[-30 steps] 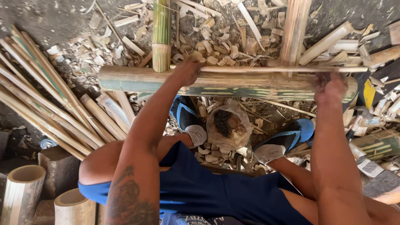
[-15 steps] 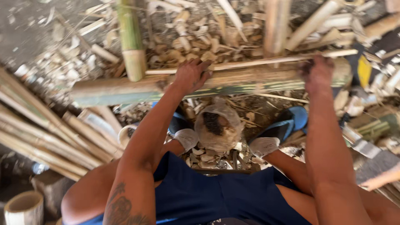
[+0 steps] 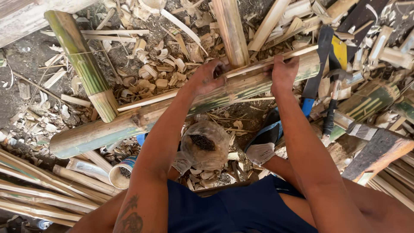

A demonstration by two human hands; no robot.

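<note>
Fingers of your left hand (image 3: pixel 206 77) and right hand (image 3: pixel 283 72) clench a thin bamboo strip (image 3: pixel 181 89) lying along the thick bamboo pole (image 3: pixel 129 123) before your knees. Sharp strip edges may cut you if the round pole rolls.

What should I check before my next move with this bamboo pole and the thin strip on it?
1. Left hand on the strip: ok, fingers rest on it.
2. Right hand on the pole: ok, gripping its top edge.
3. Strip lying along the pole: ok, though its far end angles off.
4. Pole supported: cannot tell, both ends lie among scraps.
5. Hammer within reach: ok, to the right of the right hand.
6. Bag of nails close: ok, between the feet.
</note>
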